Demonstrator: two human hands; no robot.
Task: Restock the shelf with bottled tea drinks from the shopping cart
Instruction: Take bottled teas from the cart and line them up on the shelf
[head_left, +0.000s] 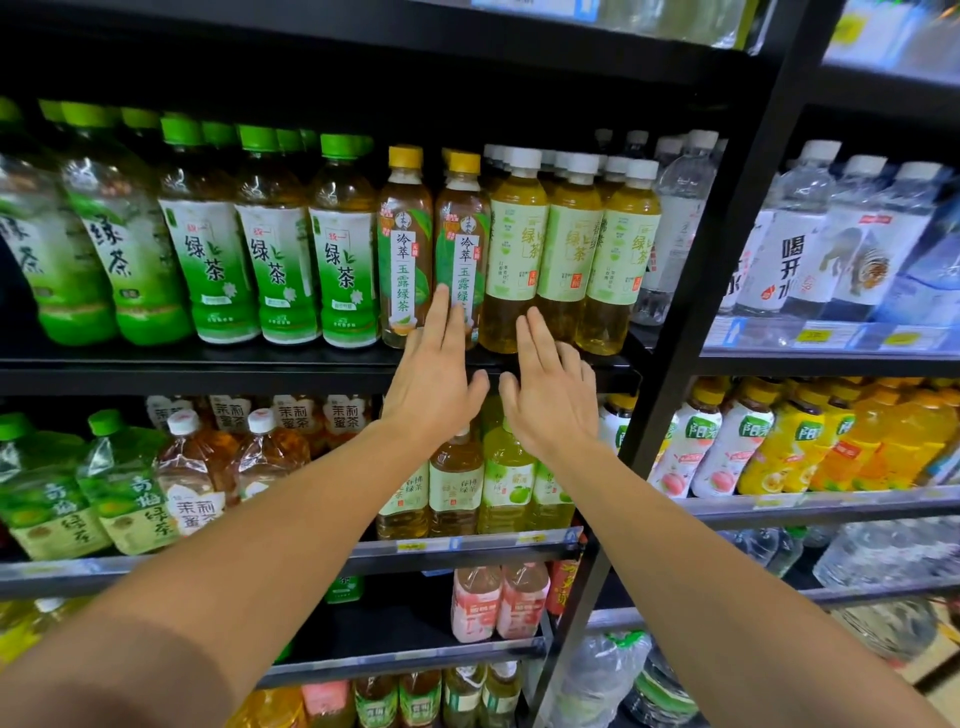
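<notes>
Black supermarket shelving (311, 366) packed with drinks filled the frame as a person reached both bare hands toward the front row. The left hand (434, 384) lay flat, fingers (441, 312) extended and close together, their tips against the lower label of a yellow-capped tea bottle (460, 249); its twin (405, 244) stood just left of those fingertips. The right hand (550, 400) hovered empty, fingers loosely together, tips at the base of the first of three white-capped green tea bottles (517, 249) showing in front. Neither hand gripped anything. By appearances the step was squaring up bottles already shelved; next, fetching more would call for turning to the shopping cart, which was out of view. Left of the fingers, three green-capped bottles (270, 239) faced front, with larger ones beyond.
</notes>
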